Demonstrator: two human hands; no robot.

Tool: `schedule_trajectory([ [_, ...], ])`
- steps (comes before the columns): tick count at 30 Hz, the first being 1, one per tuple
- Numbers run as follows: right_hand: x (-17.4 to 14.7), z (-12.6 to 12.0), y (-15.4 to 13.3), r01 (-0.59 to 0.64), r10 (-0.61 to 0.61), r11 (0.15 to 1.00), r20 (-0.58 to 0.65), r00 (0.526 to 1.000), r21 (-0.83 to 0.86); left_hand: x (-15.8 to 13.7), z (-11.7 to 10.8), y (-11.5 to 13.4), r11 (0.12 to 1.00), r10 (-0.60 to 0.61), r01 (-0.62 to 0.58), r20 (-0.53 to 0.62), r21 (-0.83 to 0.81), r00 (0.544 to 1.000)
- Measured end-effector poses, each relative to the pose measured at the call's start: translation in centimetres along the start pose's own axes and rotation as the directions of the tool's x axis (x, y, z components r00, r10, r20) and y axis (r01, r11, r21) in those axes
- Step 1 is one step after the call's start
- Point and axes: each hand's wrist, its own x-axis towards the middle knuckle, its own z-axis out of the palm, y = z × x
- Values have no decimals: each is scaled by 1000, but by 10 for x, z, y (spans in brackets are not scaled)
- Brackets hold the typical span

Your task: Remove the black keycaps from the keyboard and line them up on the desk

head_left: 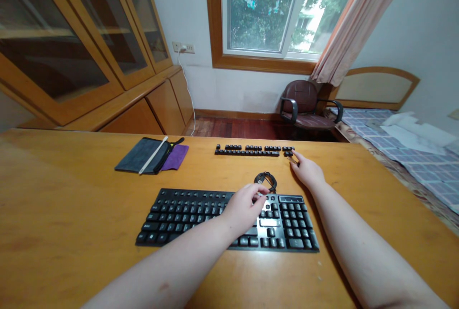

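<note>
A black keyboard (168, 213) lies on the wooden table, with bare spots in its top row where keycaps are off. Over its upper right part rests my left hand (245, 206), fingers loosely bent and thumb apart; nothing shows between them. My right hand (309, 171) reaches to the right end of two rows of loose black keycaps (247, 152). Its index fingertip is at the end keycaps (288, 154). A small thin wire tool, apparently a keycap puller (293, 160), shows between finger and thumb, mostly hidden. The keyboard's coiled cable (270, 177) lies just behind the keyboard.
At the left of the table (71, 204) lie a grey pouch (134, 156), a pale flat stick (152, 156) on it and a purple cloth (176, 157). Beyond the far edge stand an office chair (301, 98) and a bed (405, 141). Glass-door cabinets (89, 27) line the left.
</note>
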Motion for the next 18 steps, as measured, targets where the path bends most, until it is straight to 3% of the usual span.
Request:
schedule_trajectory([
  [18,0,1,1,4,-4,999,-13,1000,33,0,-1,1,1000,5,-5,9,4,1000],
])
